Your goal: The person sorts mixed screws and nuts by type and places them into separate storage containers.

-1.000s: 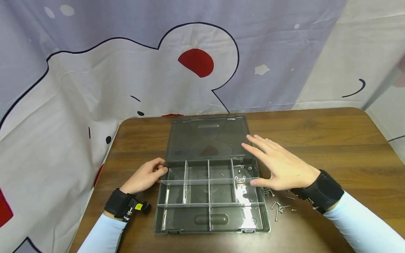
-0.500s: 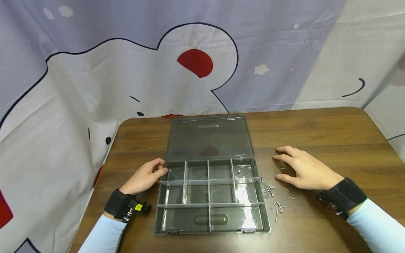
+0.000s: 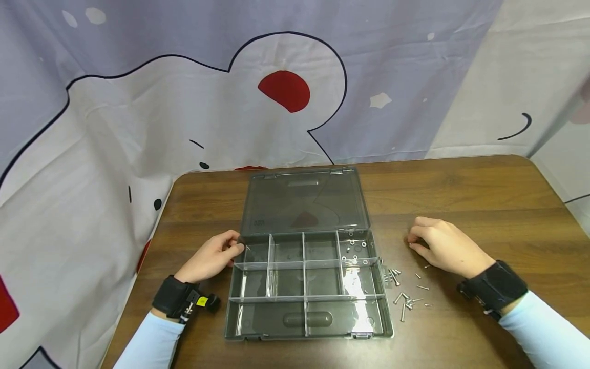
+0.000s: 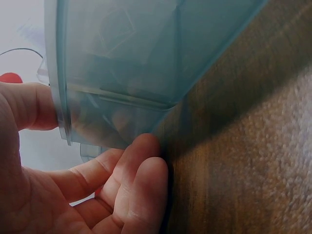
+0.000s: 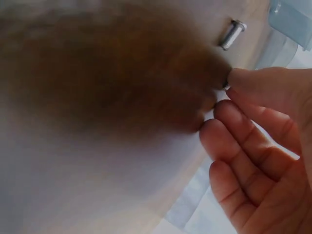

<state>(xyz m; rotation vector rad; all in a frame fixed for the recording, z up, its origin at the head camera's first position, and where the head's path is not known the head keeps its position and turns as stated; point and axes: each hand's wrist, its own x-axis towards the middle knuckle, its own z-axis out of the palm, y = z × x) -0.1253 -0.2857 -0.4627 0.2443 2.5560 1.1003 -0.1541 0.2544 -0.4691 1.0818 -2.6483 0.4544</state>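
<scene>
1. Where the table (image 3: 484, 195) meets its left edge, the left hand (image 3: 209, 259) holds the box (image 3: 304, 287) at its back left corner, thumb over the rim and fingers curled against the outer wall.
2. The box lies open and flat, its lid (image 3: 304, 202) folded back toward the curtain (image 3: 138, 102); small washers (image 3: 355, 248) sit in the back right compartment.
3. Just right of the box, loose screws (image 3: 405, 300) lie scattered on the wood.
4. Further right, the right hand (image 3: 444, 248) rests on the table with its fingers curled, the tips down at the wood; it may be pinching one small screw, but the blurred wrist view leaves that unclear.
</scene>
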